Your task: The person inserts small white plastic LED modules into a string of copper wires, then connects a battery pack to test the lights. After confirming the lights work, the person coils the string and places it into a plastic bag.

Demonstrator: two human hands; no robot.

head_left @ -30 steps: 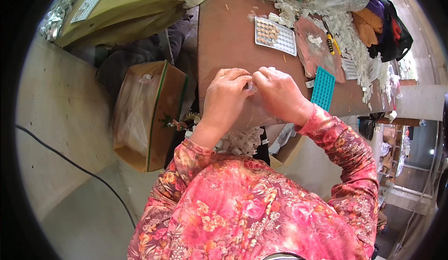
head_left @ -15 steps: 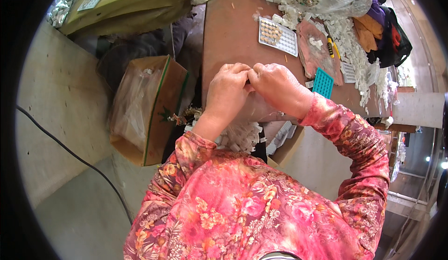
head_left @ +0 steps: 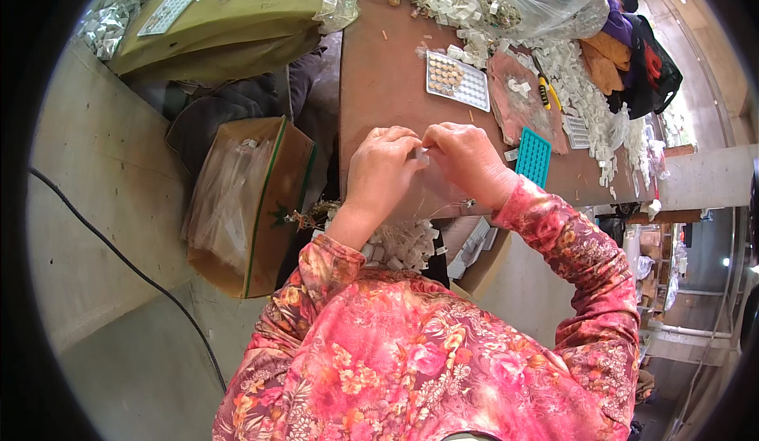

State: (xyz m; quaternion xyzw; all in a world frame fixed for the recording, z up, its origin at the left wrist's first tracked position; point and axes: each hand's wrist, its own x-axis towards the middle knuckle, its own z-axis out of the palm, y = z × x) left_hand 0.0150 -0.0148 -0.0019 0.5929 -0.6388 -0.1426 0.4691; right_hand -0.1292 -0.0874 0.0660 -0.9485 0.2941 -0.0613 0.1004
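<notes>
My left hand [head_left: 379, 170] and my right hand [head_left: 472, 164] meet above the near edge of the brown table [head_left: 387, 69]. Both are closed, fingertips pinching the top of a clear plastic bag [head_left: 423, 189] that hangs between them. A small whitish bit shows at the fingertips, too small to name. Something thin and dark shows by the bag's lower right side, close to my right wrist. To the right of my right hand lies a teal tray with rows of small wells [head_left: 532, 157]. Farther back is a white tray [head_left: 473, 85], partly filled with round tan pieces.
A yellow-and-black cutter [head_left: 545, 93] lies on a pink cloth [head_left: 506, 85]. Small white pieces [head_left: 597, 117] spread along the table's right side, below a large clear bag [head_left: 569, 6]. A cardboard box [head_left: 269, 204] stands at the left; white pieces [head_left: 403, 243] pile near my lap.
The view has shifted a little. My fingertips have parted slightly, so whitish plastic now shows between them, and more of the clear bag is visible below.
</notes>
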